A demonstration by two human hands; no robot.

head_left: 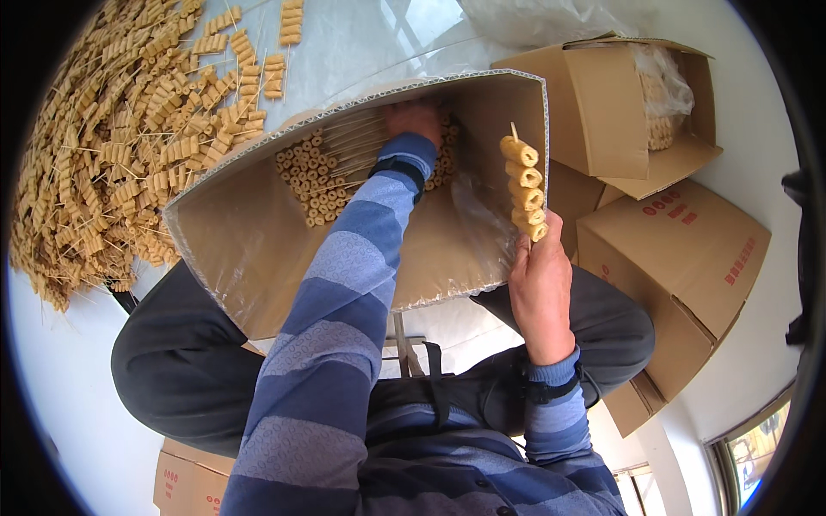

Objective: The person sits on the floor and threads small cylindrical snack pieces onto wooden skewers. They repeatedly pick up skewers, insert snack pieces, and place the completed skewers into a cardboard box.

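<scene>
**Skewer pinched upright at the open carton's right edge**

A skewer of golden-tan rolled tubes is held nearly upright in the right hand, its lower end pinched between thumb and fingers. The pale tip of its stick is pointed up, and the skewer is seen just inside the line of the right edge of an open carton, below its far right corner.

The left hand is reached deep into that carton, near the middle of its far edge. Its fingers are partly hidden in shadow, so whether they are spread or pressed together cannot be told.

Stacked skewers are packed beneath the far edge, with tube ends clustered toward the left corner and bare sticks laid across the middle; more tubes are seen just right of the left hand. The carton's right inner wall is lined with clear film (wrinkled and shiny).

Beyond the far edge, toward the left corner, a large pile of similar skewers is heaped, with a few loose ones scattered at its border. Past the right edge, a second open carton is filled with a plastic-wrapped bundle, and a closed carton marked in red is placed nearer.
</scene>
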